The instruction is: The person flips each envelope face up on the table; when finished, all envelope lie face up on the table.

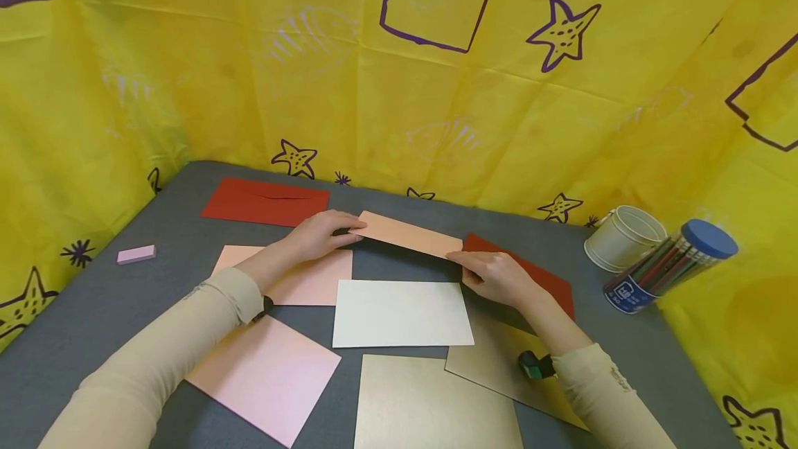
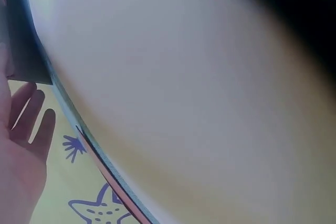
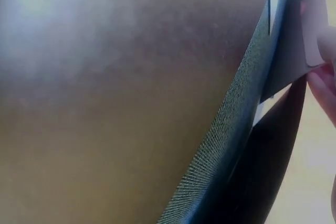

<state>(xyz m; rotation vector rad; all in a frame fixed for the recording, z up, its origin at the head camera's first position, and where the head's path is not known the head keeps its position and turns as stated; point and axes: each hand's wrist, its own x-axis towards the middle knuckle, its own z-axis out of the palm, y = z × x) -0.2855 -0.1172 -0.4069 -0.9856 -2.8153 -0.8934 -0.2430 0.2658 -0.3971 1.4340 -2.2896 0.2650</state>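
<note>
A peach paper rectangle (image 1: pixel 411 233), likely an envelope, is raised over the back middle of the table, tilted down to the right. My left hand (image 1: pixel 324 233) pinches its left end between thumb and fingers. At its near right corner, my right hand (image 1: pixel 495 276) pinches the edge; the right wrist view shows thumb and finger on that corner. In front of it lies a white rectangle (image 1: pixel 404 314). A red envelope (image 1: pixel 268 201) is at the back left, and another red piece (image 1: pixel 530 272) lies partly behind my right hand.
Pink sheets (image 1: pixel 268 373) lie at the left, partly under my left forearm. Gold sheets (image 1: pixel 436 400) overlap at the front right. An eraser-like pink block (image 1: pixel 136 254) is far left. A white metal bucket (image 1: pixel 623 238) and a tub of pencils (image 1: pixel 667 265) stand at the right. Behind hangs a yellow curtain (image 1: pixel 399 89).
</note>
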